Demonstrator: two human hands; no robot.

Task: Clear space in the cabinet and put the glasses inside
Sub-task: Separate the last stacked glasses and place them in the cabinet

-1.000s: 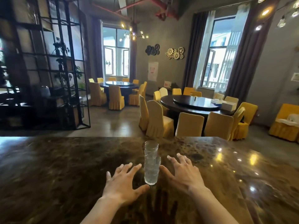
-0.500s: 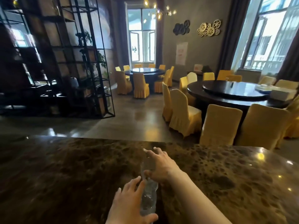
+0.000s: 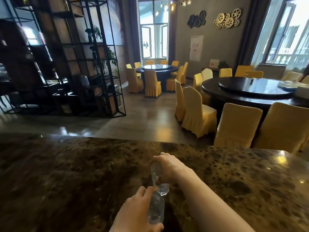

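Restaurant dining hall: round tables (image 3: 247, 91), covered chairs (image 3: 197, 113).

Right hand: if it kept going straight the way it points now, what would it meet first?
The right hand points away across the counter. Nothing stands ahead before the far edge, so the way looks free, though depth is hard to judge.

Daylight pours in through the tall window (image 3: 153, 30) at the back and a second window (image 3: 284, 30) to its right; both are blown out to near white. The room between them is dim. The shelf rack (image 3: 66, 56) left of the back window is almost a silhouette. The polished bench (image 3: 66, 173) carries small glare spots near its right end. The hands (image 3: 165, 166) and glasses (image 3: 156, 198) are soft with blur. Straight lines bow toward the edges.
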